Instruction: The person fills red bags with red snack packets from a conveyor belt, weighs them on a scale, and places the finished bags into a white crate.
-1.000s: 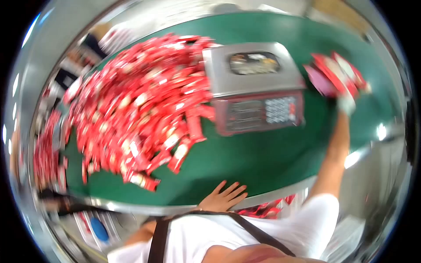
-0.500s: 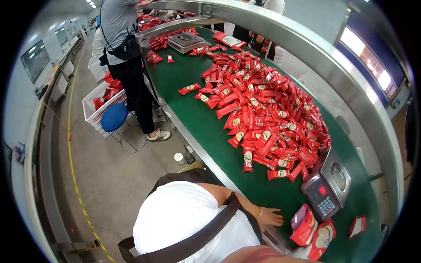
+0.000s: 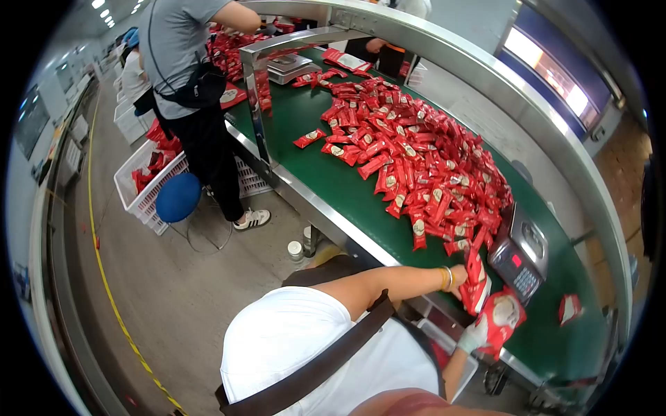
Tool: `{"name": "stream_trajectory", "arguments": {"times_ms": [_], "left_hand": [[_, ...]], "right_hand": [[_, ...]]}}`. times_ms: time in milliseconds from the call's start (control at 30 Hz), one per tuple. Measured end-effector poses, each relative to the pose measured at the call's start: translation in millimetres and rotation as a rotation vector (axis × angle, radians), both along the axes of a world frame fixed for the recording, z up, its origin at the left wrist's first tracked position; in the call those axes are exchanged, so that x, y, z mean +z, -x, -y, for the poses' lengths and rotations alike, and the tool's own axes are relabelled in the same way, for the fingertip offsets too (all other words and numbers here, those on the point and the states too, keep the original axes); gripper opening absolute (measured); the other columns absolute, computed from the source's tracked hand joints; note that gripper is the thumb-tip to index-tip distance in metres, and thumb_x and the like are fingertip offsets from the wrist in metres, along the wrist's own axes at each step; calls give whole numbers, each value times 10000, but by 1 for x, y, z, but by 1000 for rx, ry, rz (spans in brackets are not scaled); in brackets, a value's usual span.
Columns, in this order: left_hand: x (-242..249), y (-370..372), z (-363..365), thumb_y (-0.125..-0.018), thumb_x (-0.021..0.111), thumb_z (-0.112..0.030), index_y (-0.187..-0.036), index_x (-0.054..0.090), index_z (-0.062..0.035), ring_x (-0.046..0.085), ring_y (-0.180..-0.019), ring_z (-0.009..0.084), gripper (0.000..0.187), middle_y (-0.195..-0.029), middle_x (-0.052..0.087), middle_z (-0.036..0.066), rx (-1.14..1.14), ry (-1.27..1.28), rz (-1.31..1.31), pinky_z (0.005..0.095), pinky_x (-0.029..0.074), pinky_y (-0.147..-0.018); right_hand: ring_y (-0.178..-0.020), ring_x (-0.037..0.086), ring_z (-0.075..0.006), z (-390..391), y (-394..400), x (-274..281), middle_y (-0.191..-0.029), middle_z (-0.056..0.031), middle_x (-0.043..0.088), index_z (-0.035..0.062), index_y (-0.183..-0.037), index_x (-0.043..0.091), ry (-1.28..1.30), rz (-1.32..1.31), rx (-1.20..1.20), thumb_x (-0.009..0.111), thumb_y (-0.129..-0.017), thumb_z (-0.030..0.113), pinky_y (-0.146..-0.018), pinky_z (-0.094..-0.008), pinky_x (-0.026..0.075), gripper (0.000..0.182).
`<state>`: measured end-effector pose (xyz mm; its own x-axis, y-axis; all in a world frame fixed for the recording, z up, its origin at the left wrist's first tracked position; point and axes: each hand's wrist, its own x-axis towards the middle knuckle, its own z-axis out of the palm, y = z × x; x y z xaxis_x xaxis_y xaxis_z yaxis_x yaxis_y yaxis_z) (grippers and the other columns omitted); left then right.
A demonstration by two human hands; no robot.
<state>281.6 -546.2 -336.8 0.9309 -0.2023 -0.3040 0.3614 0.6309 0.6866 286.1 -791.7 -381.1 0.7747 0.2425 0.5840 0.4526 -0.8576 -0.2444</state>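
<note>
My left hand [image 3: 456,279], bare with bands at the wrist, is closed at the near side of a red-and-white bag [image 3: 476,286]. That bag is tilted up beside the pile of small red packets [image 3: 423,159]; its mouth cannot be made out. In a pale glove, my right hand [image 3: 473,338] grips the lower left of another red bag [image 3: 504,315] with a round cream picture, over the belt's near edge. Just beyond both bags stands a digital scale [image 3: 520,256] with a lit red display.
The green conveyor belt [image 3: 312,170] runs under a metal frame [image 3: 479,59]. A red packet [image 3: 569,309] lies at its right. Another person [image 3: 184,76] stands at the far left, near a blue stool [image 3: 182,197] and a white crate [image 3: 142,201]. A second scale [image 3: 288,67] sits farther along.
My left hand has gone from lying flat on the belt to closing at a bag by the pile. My gloved right hand has come into view with the other bag, raised off the belt.
</note>
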Motion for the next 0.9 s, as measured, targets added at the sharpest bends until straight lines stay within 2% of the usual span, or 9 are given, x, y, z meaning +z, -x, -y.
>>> {"name": "stream_trajectory", "arguments": {"times_ms": [67,100,133,300,433,500,700,800,900], "left_hand": [[-72,-25,-7,-961,446,-323,-1245,575,-189,616,-1100,335,340,-1262,610,40,184,-228,667,597,503,-863],[-9,13,-21,-969,413,-296,-1361,459,-242,575,-1172,322,398,-1321,569,44,121,36,78,635,469,-894],[9,35,-31,-984,349,-211,-1364,447,-273,573,-1175,325,398,-1322,569,41,159,-39,98,643,466,-892],[42,121,-105,-976,357,-127,-1392,413,-166,572,-1163,319,422,-1343,528,56,218,-54,198,619,520,-841],[66,187,-161,-985,388,-144,-1409,392,-120,603,-1133,276,425,-1317,534,110,187,-408,559,491,600,-751],[123,237,-174,-981,406,-156,-1427,373,-87,623,-1105,248,453,-1281,568,110,178,-313,298,420,607,-759],[119,298,-225,-992,445,-197,-1434,380,-74,614,-1114,230,463,-1295,562,89,302,-334,280,411,595,-800],[122,311,-243,-987,482,-239,-1437,334,-32,566,-1179,221,516,-1346,514,84,397,-423,251,417,606,-756],[153,316,-248,-984,394,-179,-1460,335,-60,599,-1107,176,495,-1325,531,85,414,-586,139,313,603,-712]], "right_hand": [[-971,634,-338,-6,0,-3,-1068,-169,666,50,-1148,629,-46,-12,15,603,-856,95,-855,-411,494,296],[-972,632,-339,-7,1,1,-1067,-166,665,41,-1152,624,-37,-40,18,617,-893,181,-868,-404,489,295],[-983,627,-340,-10,3,5,-1076,-167,662,37,-1152,623,-74,-51,20,609,-908,228,-878,-405,484,310],[-1142,536,-357,-30,9,11,-1227,-186,589,35,-1190,598,-25,-109,-21,551,-945,377,-980,-448,414,423],[-1144,504,-389,-48,-27,-18,-1266,-185,547,57,-1192,594,49,-15,50,533,-944,333,-966,-466,416,376],[-1107,517,-389,-57,-47,-20,-1240,-183,558,61,-1179,600,80,4,64,519,-945,312,-947,-464,422,353],[-1105,555,-341,-90,-82,-14,-1225,-145,593,78,-1128,648,188,-68,63,493,-953,288,-927,-448,452,314],[-1087,585,-350,-117,-64,0,-1211,-173,612,58,-1087,675,48,44,78,536,-928,283,-926,-423,474,308],[-1104,567,-356,-159,-30,21,-1184,-190,610,47,-1100,662,-128,49,215,580,-904,238,-944,-429,457,286]]}}
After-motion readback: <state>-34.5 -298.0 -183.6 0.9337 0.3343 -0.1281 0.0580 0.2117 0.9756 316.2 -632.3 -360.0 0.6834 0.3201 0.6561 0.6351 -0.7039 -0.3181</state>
